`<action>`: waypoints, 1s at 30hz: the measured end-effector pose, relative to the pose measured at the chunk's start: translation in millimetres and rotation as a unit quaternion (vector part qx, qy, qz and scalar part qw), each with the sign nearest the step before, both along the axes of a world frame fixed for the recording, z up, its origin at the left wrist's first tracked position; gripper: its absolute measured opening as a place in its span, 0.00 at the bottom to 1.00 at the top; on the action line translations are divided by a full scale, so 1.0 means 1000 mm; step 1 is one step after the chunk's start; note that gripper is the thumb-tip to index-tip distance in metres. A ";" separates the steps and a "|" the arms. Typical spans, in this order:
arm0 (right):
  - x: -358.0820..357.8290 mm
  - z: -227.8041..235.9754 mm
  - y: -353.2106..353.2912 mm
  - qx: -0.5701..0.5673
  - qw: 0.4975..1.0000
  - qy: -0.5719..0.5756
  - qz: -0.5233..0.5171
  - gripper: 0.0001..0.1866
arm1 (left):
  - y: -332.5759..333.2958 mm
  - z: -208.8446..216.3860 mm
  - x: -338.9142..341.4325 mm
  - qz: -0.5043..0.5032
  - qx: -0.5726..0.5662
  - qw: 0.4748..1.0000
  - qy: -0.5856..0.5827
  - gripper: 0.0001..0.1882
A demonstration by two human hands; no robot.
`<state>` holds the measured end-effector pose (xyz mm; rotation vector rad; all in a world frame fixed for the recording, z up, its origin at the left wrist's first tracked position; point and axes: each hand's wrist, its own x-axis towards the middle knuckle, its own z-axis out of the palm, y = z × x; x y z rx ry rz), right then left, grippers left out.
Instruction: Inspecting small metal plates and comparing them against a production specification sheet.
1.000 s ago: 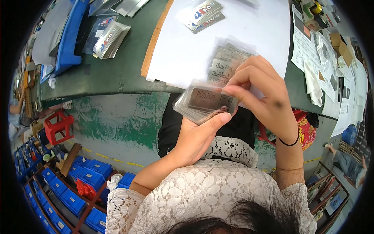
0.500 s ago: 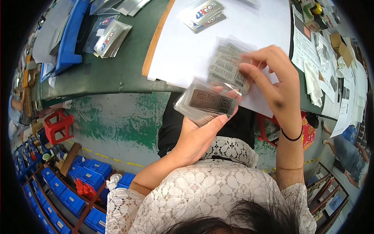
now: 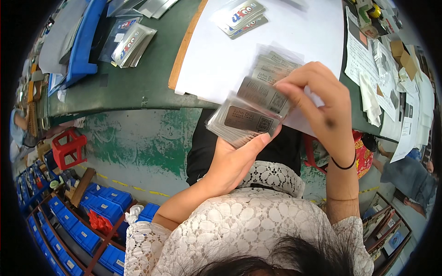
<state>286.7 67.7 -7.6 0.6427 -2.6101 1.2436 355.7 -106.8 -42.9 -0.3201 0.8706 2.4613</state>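
My left hand (image 3: 240, 158) is closed around a stack of silver metal tags in clear sleeves (image 3: 243, 120), fanned a little, with printed text and a square code on the top one. Just beyond that stack, my right hand (image 3: 317, 94) pinches the right end of a single silver tag (image 3: 263, 95) between thumb and fingers. This tag overlaps the stack's far edge. Behind it, several more sleeved tags (image 3: 274, 64) lie overlapping on the white sheet (image 3: 209, 60), partly hidden by the held tag and my right hand.
More tags with a colourful print (image 3: 243, 18) lie far on the sheet. Another pile (image 3: 133, 45) rests on the green tabletop (image 3: 138, 87) beside a blue bin (image 3: 85, 46). Papers and a white cloth (image 3: 369, 96) lie at right. A red stool (image 3: 69, 148) and blue boxes (image 3: 105, 202) stand below.
My right hand has come slightly nearer with a tag, which now shows plainly between the stack and the tags on the sheet. The left hand has barely moved. A person at far right has shifted.
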 end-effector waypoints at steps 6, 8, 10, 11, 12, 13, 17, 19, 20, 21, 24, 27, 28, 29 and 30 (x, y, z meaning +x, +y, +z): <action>-0.004 0.007 0.002 0.049 0.997 0.044 -0.049 0.09 | 0.003 0.007 -0.003 0.011 0.036 0.999 -0.009 0.23; 0.003 0.012 -0.003 0.023 0.998 -0.050 0.010 0.10 | 0.001 0.004 -0.001 0.015 0.018 1.000 -0.010 0.23; 0.005 0.011 -0.005 0.014 0.995 -0.071 0.062 0.08 | 0.002 0.004 -0.001 0.015 0.002 1.000 -0.008 0.24; 0.005 0.010 -0.004 0.015 0.995 -0.071 0.061 0.08 | 0.003 0.005 -0.001 0.019 0.001 1.000 -0.012 0.24; 0.005 0.008 -0.004 0.016 0.996 -0.056 0.064 0.08 | 0.004 0.005 -0.002 0.025 -0.001 1.000 -0.015 0.24; 0.005 0.006 -0.003 0.017 0.997 -0.040 0.068 0.08 | 0.004 0.006 -0.002 0.025 -0.001 1.000 -0.015 0.24; 0.004 0.002 -0.006 0.003 0.998 -0.020 0.052 0.08 | 0.003 0.006 -0.003 0.020 -0.004 1.000 -0.013 0.24; 0.004 0.003 -0.006 0.007 0.998 -0.010 0.058 0.08 | 0.002 0.006 -0.003 0.018 -0.004 1.000 -0.012 0.24; 0.004 0.004 -0.005 0.008 0.998 -0.010 0.058 0.08 | 0.001 0.006 -0.003 0.004 -0.010 1.000 -0.014 0.25; 0.004 0.007 -0.004 0.019 0.998 -0.015 0.063 0.07 | 0.000 0.006 -0.004 -0.010 -0.016 1.000 -0.017 0.27; 0.003 0.008 -0.004 0.031 0.997 -0.017 0.069 0.07 | 0.000 0.004 -0.003 -0.010 -0.012 1.000 0.005 0.28; 0.003 0.007 -0.004 0.032 0.998 -0.017 0.058 0.05 | 0.000 0.002 -0.001 0.014 0.012 1.000 0.018 0.25; 0.002 0.006 -0.004 0.031 0.998 -0.020 0.047 0.05 | -0.001 0.002 -0.001 0.014 0.012 1.000 0.018 0.25; 0.002 0.005 -0.004 0.031 0.998 -0.021 0.048 0.05 | -0.002 0.001 -0.001 0.006 0.011 1.000 0.015 0.25; 0.002 0.005 -0.003 -0.013 0.999 -0.051 -0.003 0.06 | -0.002 0.001 -0.001 -0.004 0.012 1.000 0.013 0.26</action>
